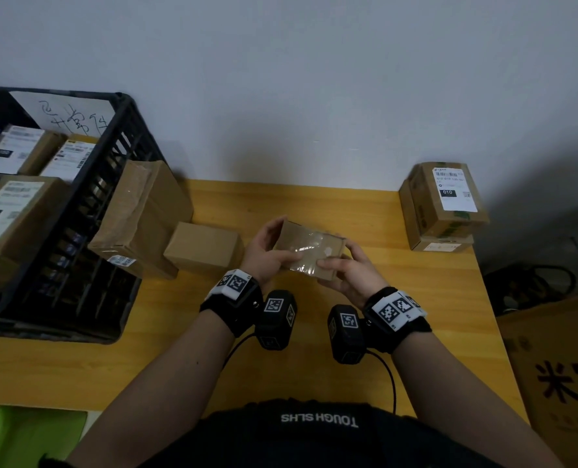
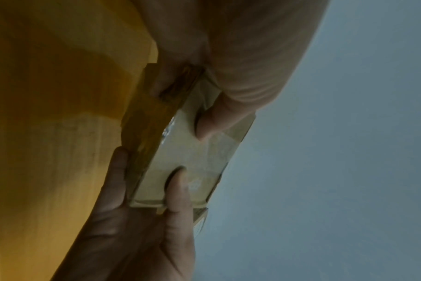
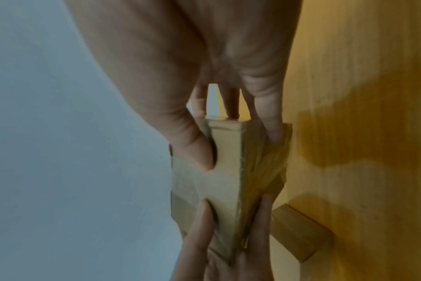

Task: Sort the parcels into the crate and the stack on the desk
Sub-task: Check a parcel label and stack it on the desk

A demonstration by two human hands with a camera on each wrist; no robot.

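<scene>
A small brown parcel [image 1: 309,249] sealed with clear tape is held above the desk [image 1: 179,349] by both hands. My left hand [image 1: 274,244] grips its left end, thumb on top. My right hand [image 1: 343,268] grips its right end, thumb on the near edge. In the left wrist view the thumb [image 2: 212,123] presses on the parcel's [image 2: 195,157] taped face. In the right wrist view the parcel [image 3: 226,180] is pinched between thumb [image 3: 192,148] and fingers. The black crate [image 1: 78,184] at the left holds several labelled parcels. A stack of labelled parcels [image 1: 444,204] stands at the desk's back right corner.
A large brown parcel [image 1: 138,214] leans against the crate's right side. A small plain parcel [image 1: 203,248] lies beside it, just left of my left hand. Off the desk's right edge are a big cardboard box [image 1: 558,376] and cables [image 1: 530,285].
</scene>
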